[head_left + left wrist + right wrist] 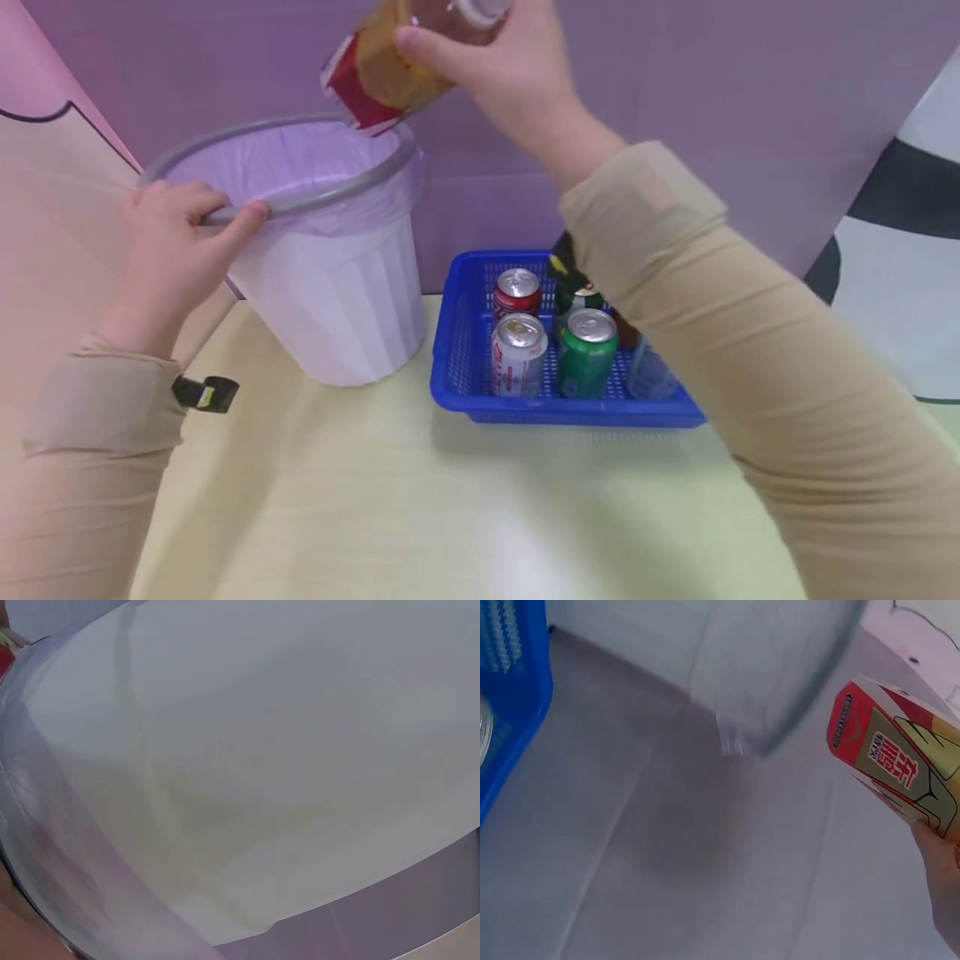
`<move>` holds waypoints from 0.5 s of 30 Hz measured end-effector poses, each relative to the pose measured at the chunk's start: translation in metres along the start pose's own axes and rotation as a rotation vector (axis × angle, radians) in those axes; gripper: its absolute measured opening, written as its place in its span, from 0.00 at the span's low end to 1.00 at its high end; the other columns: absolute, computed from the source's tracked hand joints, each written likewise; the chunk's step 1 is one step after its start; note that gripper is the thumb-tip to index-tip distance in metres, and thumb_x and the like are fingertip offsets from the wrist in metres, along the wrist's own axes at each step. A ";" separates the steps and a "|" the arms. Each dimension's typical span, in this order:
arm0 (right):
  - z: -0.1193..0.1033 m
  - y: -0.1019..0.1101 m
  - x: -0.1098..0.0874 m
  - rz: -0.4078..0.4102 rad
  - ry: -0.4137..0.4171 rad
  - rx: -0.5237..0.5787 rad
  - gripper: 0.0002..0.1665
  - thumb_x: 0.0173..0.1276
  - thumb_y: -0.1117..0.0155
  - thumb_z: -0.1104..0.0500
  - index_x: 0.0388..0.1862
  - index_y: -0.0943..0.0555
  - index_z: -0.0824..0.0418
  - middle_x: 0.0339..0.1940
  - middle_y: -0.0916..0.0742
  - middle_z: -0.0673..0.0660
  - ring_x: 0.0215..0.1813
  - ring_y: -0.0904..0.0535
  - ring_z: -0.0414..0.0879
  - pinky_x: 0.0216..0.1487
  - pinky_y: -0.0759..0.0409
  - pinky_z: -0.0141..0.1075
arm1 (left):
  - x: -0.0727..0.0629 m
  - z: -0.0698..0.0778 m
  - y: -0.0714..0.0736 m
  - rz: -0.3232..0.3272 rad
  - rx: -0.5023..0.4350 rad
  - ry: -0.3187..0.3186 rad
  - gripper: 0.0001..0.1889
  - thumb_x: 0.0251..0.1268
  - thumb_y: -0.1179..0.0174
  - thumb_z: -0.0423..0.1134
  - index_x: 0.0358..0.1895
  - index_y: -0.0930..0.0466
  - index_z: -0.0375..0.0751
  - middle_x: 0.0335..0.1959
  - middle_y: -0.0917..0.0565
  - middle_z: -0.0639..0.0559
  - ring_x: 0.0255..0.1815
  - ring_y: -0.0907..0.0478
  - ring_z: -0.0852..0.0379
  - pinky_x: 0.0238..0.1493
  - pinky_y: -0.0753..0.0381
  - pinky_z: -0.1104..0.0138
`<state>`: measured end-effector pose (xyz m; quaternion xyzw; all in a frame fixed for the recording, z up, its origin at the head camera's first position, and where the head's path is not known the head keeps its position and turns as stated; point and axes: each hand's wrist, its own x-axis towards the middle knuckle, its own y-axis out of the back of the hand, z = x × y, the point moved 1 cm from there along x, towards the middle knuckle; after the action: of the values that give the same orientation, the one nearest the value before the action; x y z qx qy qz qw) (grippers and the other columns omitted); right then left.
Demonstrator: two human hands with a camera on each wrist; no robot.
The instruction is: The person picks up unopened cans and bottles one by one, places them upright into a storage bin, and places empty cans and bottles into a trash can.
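Observation:
My right hand [521, 79] grips a red-and-gold drink bottle [397, 62] that has a white cap at its upper end. The bottle is tilted, its red end pointing down and left above the bin's right rim. Its boxy printed end also shows at the right of the right wrist view, beside the hand [941, 881]. My left hand [176, 242] grips the near left of the grey rim of a white trash bin [345, 300]. A clear liner covers the rim. The bin's side fills most of the left wrist view.
Right of the bin sits a blue plastic basket [450, 367]. It holds a green can [588, 354], a white can [517, 358], a red can [519, 292] and a clear container [651, 371]; my right sleeve hides part. All stand on a pale table [360, 500] before a purple-grey backdrop.

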<state>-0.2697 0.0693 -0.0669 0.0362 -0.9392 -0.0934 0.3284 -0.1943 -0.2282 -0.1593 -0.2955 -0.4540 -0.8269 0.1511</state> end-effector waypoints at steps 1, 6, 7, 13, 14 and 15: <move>-0.018 -0.017 -0.017 0.003 0.007 -0.042 0.38 0.52 0.25 0.59 0.61 0.31 0.59 0.58 0.22 0.52 0.59 0.26 0.40 0.57 0.30 0.22 | 0.000 0.000 0.000 0.006 -0.007 0.000 0.24 0.61 0.42 0.49 0.14 0.30 0.34 0.16 0.35 0.62 0.35 0.42 0.53 0.63 0.55 0.53; -0.014 -0.063 -0.018 -0.051 -0.003 -0.268 0.43 0.51 0.25 0.49 0.65 0.32 0.54 0.60 0.23 0.49 0.62 0.30 0.36 0.58 0.37 0.17 | -0.002 0.000 -0.003 0.052 -0.016 -0.016 0.25 0.60 0.41 0.47 0.12 0.35 0.34 0.15 0.37 0.55 0.32 0.44 0.57 0.59 0.53 0.54; -0.011 -0.070 -0.018 -0.063 -0.016 -0.291 0.43 0.51 0.25 0.48 0.65 0.32 0.54 0.60 0.24 0.49 0.61 0.30 0.37 0.58 0.37 0.18 | -0.003 0.000 -0.004 0.061 -0.017 -0.023 0.25 0.60 0.41 0.47 0.11 0.36 0.34 0.15 0.37 0.55 0.31 0.44 0.56 0.58 0.52 0.54; 0.005 -0.096 -0.021 -0.153 -0.124 -0.364 0.46 0.51 0.25 0.46 0.66 0.36 0.53 0.59 0.22 0.49 0.60 0.27 0.38 0.58 0.33 0.21 | -0.007 0.002 -0.010 0.088 -0.010 -0.046 0.24 0.58 0.40 0.46 0.12 0.33 0.33 0.17 0.36 0.58 0.31 0.44 0.54 0.57 0.51 0.53; 0.007 -0.099 -0.022 -0.169 -0.142 -0.376 0.47 0.51 0.26 0.46 0.66 0.38 0.53 0.59 0.22 0.49 0.59 0.27 0.38 0.57 0.32 0.22 | -0.007 0.003 -0.011 0.092 -0.011 -0.052 0.23 0.58 0.40 0.46 0.13 0.32 0.32 0.17 0.36 0.61 0.31 0.44 0.55 0.57 0.51 0.53; 0.008 -0.101 -0.023 -0.187 -0.163 -0.391 0.47 0.52 0.26 0.45 0.67 0.39 0.52 0.59 0.22 0.49 0.59 0.26 0.39 0.57 0.32 0.23 | -0.007 0.004 -0.011 0.096 -0.014 -0.058 0.23 0.58 0.40 0.46 0.13 0.32 0.32 0.18 0.36 0.64 0.31 0.44 0.58 0.57 0.51 0.53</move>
<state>-0.2561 -0.0251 -0.1067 0.0512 -0.9192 -0.3064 0.2422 -0.1932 -0.2191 -0.1695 -0.3418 -0.4377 -0.8130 0.1752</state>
